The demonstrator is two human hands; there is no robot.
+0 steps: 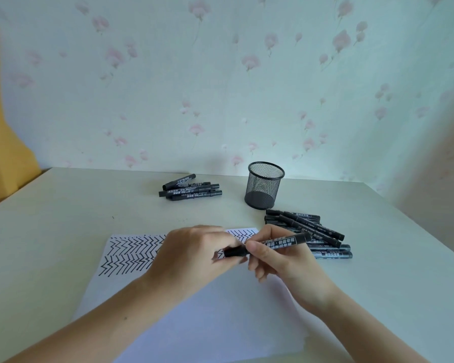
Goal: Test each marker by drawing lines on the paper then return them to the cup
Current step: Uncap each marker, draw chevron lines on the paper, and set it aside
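A black marker (281, 242) is held level above the white paper (194, 318). My right hand (275, 260) grips its barrel. My left hand (194, 255) pinches the cap end (235, 251) of the same marker. The top of the paper carries rows of black zigzag lines (131, 254). A black mesh cup (264, 185) stands upright behind the paper, and no markers show inside it. One pile of black markers (312, 233) lies right of the paper, under and behind the held marker. A smaller pile (190, 190) lies at the back, left of the cup.
The pale table (50, 244) runs to a flowered wall at the back. A yellow object (3, 153) stands off the table's left edge. The table's right edge slants down past the larger marker pile.
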